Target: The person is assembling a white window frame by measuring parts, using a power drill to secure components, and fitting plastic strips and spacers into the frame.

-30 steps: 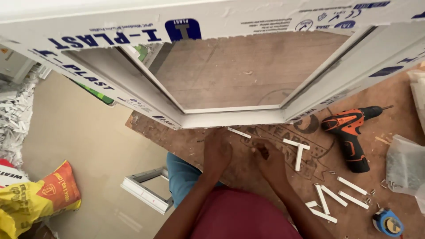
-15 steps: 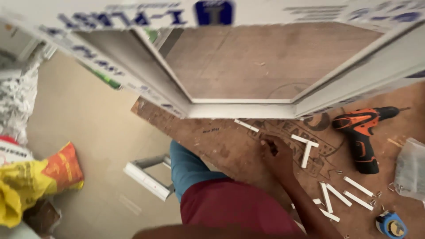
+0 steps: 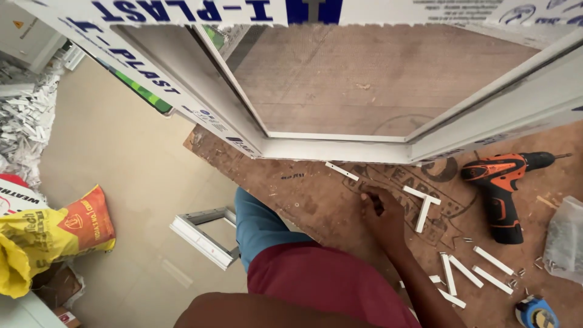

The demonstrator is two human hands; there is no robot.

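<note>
since my right hand (image 3: 381, 212) has its fingers pinched on something small and dark by the white strips (image 3: 423, 205), i could drop it among them.

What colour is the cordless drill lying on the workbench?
The cordless drill is orange and black, seen clearly in the head view.

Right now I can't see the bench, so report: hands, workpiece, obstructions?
Right hand fingers pinched on small dark item. Left hand out of view. White strips and orange drill beside it.
</note>
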